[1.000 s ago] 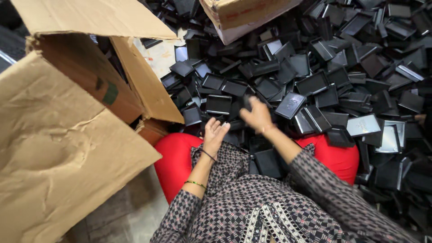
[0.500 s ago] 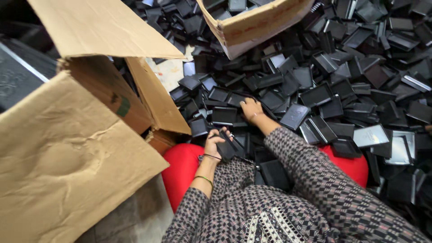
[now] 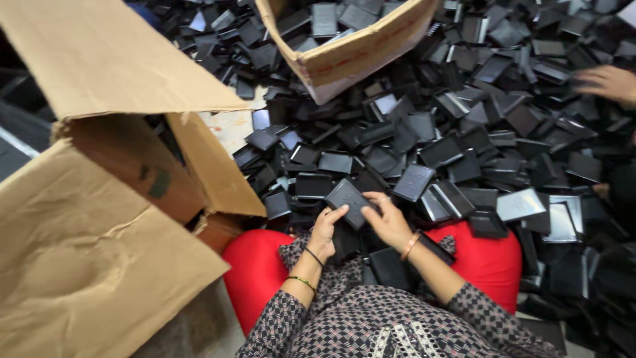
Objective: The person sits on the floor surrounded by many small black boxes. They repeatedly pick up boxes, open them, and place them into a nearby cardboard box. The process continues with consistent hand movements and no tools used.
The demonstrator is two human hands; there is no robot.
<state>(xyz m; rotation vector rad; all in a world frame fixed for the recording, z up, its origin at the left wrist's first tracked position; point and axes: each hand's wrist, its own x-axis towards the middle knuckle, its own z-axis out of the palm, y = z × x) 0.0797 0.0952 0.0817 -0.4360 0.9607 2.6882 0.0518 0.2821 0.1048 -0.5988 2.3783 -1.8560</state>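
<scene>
Black case (image 3: 347, 201), flat and rectangular, sits between both hands above the person's lap, at the near edge of a huge heap of cases (image 3: 477, 132) like it that covers the floor ahead and to the right. Largest in view is the torn cardboard box (image 3: 93, 199) on the left, its flaps thrown open and its mouth toward the heap. A smaller box (image 3: 351, 53) stands at the top, partly filled with the same black cases. A red cushion (image 3: 490, 258) shows on either side of the lap, under patterned sleeves. The left hand (image 3: 324, 232) grips the case's near left edge, thumb on top and fingers curled beneath. The right hand (image 3: 387, 222) pinches the case's right side, fingers closed on it. Another person's hand (image 3: 606, 83) reaches into the heap at the far right, blurred.
</scene>
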